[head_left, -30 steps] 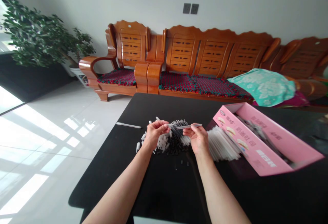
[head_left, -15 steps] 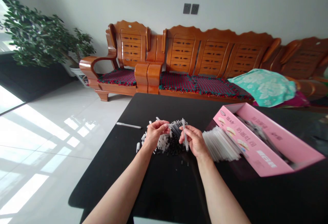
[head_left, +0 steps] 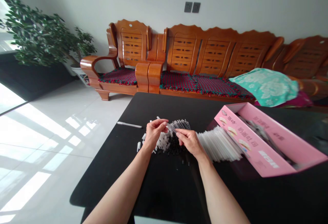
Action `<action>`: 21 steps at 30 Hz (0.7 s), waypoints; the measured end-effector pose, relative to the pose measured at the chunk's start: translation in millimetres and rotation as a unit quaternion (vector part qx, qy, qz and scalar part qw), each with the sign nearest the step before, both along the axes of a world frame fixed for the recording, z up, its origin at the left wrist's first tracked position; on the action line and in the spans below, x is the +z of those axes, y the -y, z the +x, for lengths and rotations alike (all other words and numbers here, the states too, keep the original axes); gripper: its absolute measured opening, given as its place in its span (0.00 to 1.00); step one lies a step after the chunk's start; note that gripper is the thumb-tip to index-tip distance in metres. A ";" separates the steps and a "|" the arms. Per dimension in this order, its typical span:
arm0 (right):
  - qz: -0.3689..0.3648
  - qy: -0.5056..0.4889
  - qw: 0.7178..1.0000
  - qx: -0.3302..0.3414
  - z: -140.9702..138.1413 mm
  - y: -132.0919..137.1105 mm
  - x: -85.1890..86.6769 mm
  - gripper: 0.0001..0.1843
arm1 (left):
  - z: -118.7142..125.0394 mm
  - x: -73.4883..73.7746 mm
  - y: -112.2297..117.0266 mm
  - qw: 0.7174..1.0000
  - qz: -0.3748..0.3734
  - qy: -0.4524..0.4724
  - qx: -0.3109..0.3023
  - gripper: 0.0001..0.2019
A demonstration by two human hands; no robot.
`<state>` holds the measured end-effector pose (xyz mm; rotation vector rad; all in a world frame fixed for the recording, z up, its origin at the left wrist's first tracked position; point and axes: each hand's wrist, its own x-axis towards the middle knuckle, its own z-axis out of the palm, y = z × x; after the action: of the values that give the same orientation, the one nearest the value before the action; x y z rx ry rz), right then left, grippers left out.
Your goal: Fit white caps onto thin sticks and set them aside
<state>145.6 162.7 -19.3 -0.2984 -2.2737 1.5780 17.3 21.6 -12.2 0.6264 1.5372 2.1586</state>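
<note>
My left hand pinches a small whitish piece that looks like a pen cap, mostly hidden by the fingers. My right hand is closed on a slim pen, tilted so its upper end meets the left fingertips. Below the hands lie a heap of white translucent caps and a heap of small black pieces. Just behind them is a bundle of thin refills. Beside my right hand spreads a stack of clear pen barrels.
A single pen lies on the black table at left. The pink box, with greyish items inside, stands at right. Beyond the table are a wooden sofa and a turquoise cloth. A potted plant stands at far left.
My right hand has swung the pen from upright to a leftward tilt, bringing its end to the left fingers. My left hand has stayed nearly in place.
</note>
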 end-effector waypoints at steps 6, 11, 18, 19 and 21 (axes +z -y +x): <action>0.083 -0.006 0.996 -0.030 1.5 4.7 5.9 0.20 | -1.2 -6.7 -3.0 0.999 -0.028 -0.031 -0.003 0.17; 0.151 -0.062 0.983 -0.080 -3.5 14.9 9.7 0.11 | -0.6 -7.8 -5.4 1.000 -0.020 0.013 0.011 0.18; 0.134 -0.045 0.986 -0.085 -5.8 18.0 20.9 0.09 | 1.0 -5.4 -5.9 0.999 -0.001 -0.035 0.008 0.16; 0.124 -0.034 0.989 -0.066 -4.7 16.1 23.5 0.12 | 1.6 -3.6 -5.2 0.999 0.000 -0.045 0.004 0.15; 0.100 -0.011 0.995 -0.019 -2.5 11.7 27.2 0.16 | 3.0 -0.1 -3.7 0.998 -0.002 -0.062 -0.011 0.15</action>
<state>143.1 151.0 8.0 -0.2684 -2.3710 1.3162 20.4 25.3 -12.4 0.7846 1.5903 2.1357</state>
